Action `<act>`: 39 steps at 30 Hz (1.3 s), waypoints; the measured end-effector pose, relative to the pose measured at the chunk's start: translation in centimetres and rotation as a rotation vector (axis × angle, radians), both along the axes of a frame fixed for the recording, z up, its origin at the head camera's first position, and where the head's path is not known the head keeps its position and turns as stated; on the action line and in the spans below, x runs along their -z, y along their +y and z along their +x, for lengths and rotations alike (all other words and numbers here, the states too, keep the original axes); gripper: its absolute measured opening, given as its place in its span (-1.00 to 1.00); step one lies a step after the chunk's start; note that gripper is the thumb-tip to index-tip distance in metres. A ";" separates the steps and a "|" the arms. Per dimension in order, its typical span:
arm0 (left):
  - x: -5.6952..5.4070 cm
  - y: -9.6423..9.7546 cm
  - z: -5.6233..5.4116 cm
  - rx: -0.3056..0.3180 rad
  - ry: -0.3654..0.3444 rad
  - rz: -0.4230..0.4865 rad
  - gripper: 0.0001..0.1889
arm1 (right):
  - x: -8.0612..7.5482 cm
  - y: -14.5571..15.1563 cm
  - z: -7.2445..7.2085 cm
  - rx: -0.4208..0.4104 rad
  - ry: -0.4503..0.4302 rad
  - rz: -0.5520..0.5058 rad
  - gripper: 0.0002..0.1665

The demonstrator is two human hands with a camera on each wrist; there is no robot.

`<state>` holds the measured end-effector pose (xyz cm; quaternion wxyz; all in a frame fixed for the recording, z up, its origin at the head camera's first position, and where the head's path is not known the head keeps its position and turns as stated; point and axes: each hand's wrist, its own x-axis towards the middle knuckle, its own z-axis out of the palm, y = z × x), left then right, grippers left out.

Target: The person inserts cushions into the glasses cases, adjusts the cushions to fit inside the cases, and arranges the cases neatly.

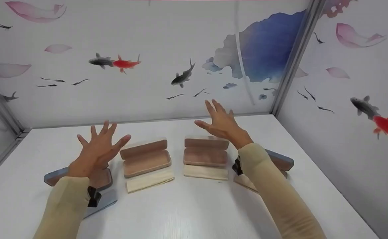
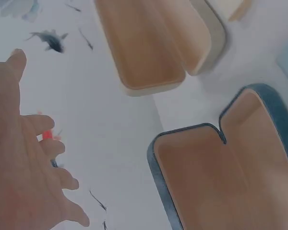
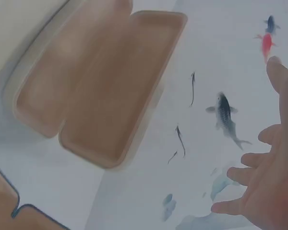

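Observation:
My left hand (image 1: 97, 147) is held in the air with fingers spread, over an open blue glasses case (image 1: 102, 179) with a tan lining. My right hand (image 1: 223, 124), also spread and holding nothing, hovers above the back of an open cream glasses case (image 1: 205, 156). Another open cream glasses case (image 1: 147, 164) stands between the hands. Behind my right forearm, a second blue glasses case (image 1: 281, 161) is partly hidden. In the left wrist view the palm (image 2: 24, 167) touches nothing; the right wrist view shows the other palm (image 3: 273, 187) likewise apart from the cases.
Folded cream cloths (image 1: 150, 181) (image 1: 205, 172) lie before the middle cases. A blue cloth (image 1: 106, 200) lies by my left wrist, and a cream cloth (image 1: 245, 182) is partly covered by my right sleeve. Walls printed with fish (image 1: 182, 77) enclose the white table (image 1: 177, 212).

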<state>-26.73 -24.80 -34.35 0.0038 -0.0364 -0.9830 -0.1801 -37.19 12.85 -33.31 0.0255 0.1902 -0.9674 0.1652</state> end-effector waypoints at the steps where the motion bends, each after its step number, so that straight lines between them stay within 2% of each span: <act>1: -0.1 0.0 0.2 -0.005 0.003 0.020 0.04 | 0.0 -0.2 0.2 -0.004 0.011 -0.021 0.13; 5: -0.7 0.1 1.0 -0.030 0.032 0.082 0.02 | -0.1 -1.2 1.0 -0.033 0.044 -0.141 0.08; 7: -0.8 0.1 1.6 -0.041 0.044 0.108 0.01 | -0.1 -1.6 1.5 -0.051 0.032 -0.219 0.04; 13: -0.9 0.1 3.5 -0.068 0.067 0.184 -0.06 | 0.0 -2.8 2.8 -0.066 -0.078 -0.462 -0.09; 18: -1.1 0.2 5.1 -0.093 0.071 0.301 -0.13 | 0.1 -3.9 4.0 -0.096 -0.159 -0.637 -0.21; 25: -1.6 0.1 7.4 -0.137 0.037 0.432 -0.20 | 0.1 -6.0 5.8 -0.129 -0.273 -0.864 -0.35; 30: -1.5 -0.3 8.9 -0.165 0.064 0.542 -0.27 | 0.2 -7.7 7.4 -0.133 -0.370 -1.032 -0.43; 34: -1.4 -0.8 10.0 -0.210 0.089 0.592 -0.29 | 0.5 -8.9 8.5 -0.151 -0.435 -1.108 -0.45; 39: -1.0 -1.7 11.0 -0.277 0.099 0.613 -0.31 | 1.0 -10.2 9.6 -0.166 -0.502 -1.138 -0.47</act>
